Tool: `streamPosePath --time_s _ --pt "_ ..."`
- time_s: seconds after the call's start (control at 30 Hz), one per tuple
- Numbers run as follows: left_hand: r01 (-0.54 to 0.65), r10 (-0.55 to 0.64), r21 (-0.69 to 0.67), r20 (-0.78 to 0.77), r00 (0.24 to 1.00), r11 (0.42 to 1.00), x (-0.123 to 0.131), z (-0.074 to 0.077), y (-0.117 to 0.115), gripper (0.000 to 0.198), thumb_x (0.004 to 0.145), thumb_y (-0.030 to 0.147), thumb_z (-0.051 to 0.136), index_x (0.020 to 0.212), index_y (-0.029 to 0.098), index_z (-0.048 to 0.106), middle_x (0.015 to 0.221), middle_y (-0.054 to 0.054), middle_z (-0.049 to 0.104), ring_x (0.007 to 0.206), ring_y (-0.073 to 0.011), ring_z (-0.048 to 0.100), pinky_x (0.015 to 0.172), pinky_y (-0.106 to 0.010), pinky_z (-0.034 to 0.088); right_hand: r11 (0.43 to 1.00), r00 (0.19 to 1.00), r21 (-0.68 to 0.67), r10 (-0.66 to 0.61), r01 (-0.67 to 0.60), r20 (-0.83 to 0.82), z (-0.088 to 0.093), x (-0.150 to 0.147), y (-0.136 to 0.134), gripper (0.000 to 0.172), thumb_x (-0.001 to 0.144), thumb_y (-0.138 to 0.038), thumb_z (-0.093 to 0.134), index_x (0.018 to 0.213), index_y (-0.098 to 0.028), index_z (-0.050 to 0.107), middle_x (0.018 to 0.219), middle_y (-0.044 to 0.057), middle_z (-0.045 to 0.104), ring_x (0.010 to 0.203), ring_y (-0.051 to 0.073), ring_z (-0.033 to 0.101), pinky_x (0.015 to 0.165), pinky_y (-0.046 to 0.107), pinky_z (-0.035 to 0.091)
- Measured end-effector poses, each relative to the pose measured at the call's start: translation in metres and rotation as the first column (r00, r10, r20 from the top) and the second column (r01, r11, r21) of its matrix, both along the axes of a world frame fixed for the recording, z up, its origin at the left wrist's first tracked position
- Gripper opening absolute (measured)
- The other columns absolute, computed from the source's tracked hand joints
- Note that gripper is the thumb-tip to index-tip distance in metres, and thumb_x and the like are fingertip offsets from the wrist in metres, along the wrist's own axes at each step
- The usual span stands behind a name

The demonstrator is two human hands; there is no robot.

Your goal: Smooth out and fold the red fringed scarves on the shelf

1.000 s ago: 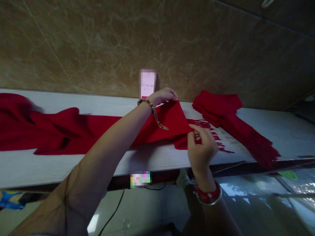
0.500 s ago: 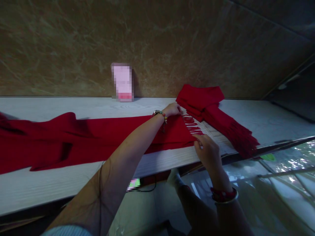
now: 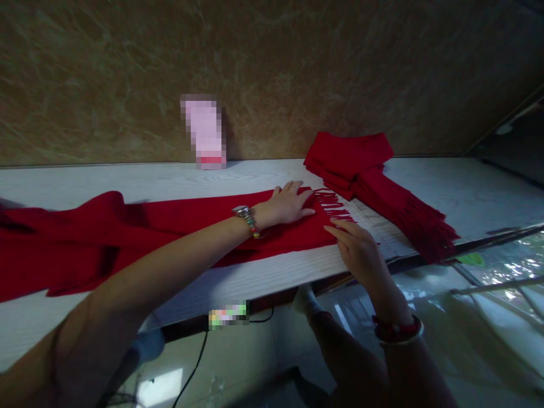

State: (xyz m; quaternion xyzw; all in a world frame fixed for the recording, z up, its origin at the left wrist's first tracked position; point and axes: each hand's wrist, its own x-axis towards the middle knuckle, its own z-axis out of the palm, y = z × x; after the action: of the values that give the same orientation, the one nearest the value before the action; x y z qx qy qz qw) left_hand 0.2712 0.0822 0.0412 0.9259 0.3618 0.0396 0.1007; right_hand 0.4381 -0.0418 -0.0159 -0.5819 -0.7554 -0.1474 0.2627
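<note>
A long red scarf [image 3: 178,218] with a fringed end stretches across the white wood-grain surface, rumpled at the left and flatter toward its fringe. My left hand [image 3: 291,204] lies on the scarf near the fringed end, palm down with fingers spread. At the lower corner of that end, my right hand [image 3: 357,243] touches the scarf's edge with its fingers extended. Just beyond the fringe sits a second red scarf [image 3: 352,161], folded in layers, its own fringe hanging toward the front edge.
Against the brown marbled wall [image 3: 272,73] leans a blurred pink item [image 3: 206,130]. The white surface [image 3: 255,175] is narrow, with its front edge close to my arms. Below are a tiled floor, a dark cable [image 3: 193,362] and a blurred colourful item [image 3: 229,314].
My left hand has let go of the scarf's far corner, slid left and nearer, and spread flat on the cloth. My right hand's fingers have straightened at the near corner.
</note>
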Motion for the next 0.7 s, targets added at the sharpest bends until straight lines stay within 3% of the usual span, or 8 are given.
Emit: streamPosePath --time_s 0.13,0.23,0.5,0.6,0.7 --pt "0.003 -0.033 -0.194 -0.151 0.988 0.981 -0.042 -0.004 -0.035 0.065 0.092 0.057 0.031 0.147 0.023 0.024 0.157 -0.013 0.009 0.143 -0.0316 0.005 0.111 -0.055 0.016 0.994 1.0 -0.105 0.02 -0.019 0.012 -0.003 0.002 0.002 0.045 0.085 -0.005 0.032 0.11 -0.015 0.068 0.114 0.011 0.068 0.105 0.022 0.063 0.093 0.042 0.049" --pt "0.028 -0.055 -0.164 -0.161 0.985 0.986 -0.063 -0.013 -0.049 0.066 0.092 0.058 0.028 0.148 0.024 0.019 0.157 -0.011 0.004 0.143 -0.0309 0.0 0.112 -0.055 0.011 0.993 0.999 -0.12 0.016 -0.012 0.034 -0.005 0.004 0.004 0.045 0.085 -0.006 0.031 0.11 -0.013 0.069 0.115 0.013 0.067 0.107 0.024 0.063 0.094 0.045 0.049" --pt "0.018 -0.03 -0.113 -0.113 0.993 0.993 -0.07 -0.019 -0.062 0.063 0.093 0.057 0.027 0.148 0.027 0.019 0.157 -0.008 0.005 0.143 -0.0296 0.004 0.113 -0.051 0.009 0.983 1.0 -0.183 -0.018 0.019 0.004 -0.002 0.005 0.004 0.048 0.079 -0.007 0.033 0.111 -0.015 0.068 0.117 0.011 0.067 0.105 0.021 0.064 0.093 0.042 0.05" --pt "0.01 -0.019 -0.13 -0.064 0.998 0.991 -0.072 -0.017 -0.06 0.061 0.094 0.056 0.024 0.148 0.028 0.02 0.157 -0.008 0.009 0.143 -0.0262 0.008 0.114 -0.048 0.013 0.977 0.999 -0.209 -0.035 0.034 0.002 0.007 0.002 0.005 0.051 0.073 -0.006 0.036 0.111 -0.016 0.068 0.12 0.01 0.065 0.111 0.022 0.061 0.098 0.044 0.047" --pt "-0.094 0.094 -0.091 0.003 0.996 0.991 -0.076 -0.017 -0.055 0.058 0.095 0.052 0.021 0.147 0.026 0.022 0.157 -0.009 0.014 0.143 -0.0259 0.012 0.113 -0.048 0.016 0.985 0.998 -0.165 -0.06 0.055 -0.027 0.023 -0.013 0.012 0.051 0.072 -0.007 0.038 0.114 -0.016 0.067 0.122 0.009 0.064 0.118 0.023 0.056 0.104 0.045 0.041"
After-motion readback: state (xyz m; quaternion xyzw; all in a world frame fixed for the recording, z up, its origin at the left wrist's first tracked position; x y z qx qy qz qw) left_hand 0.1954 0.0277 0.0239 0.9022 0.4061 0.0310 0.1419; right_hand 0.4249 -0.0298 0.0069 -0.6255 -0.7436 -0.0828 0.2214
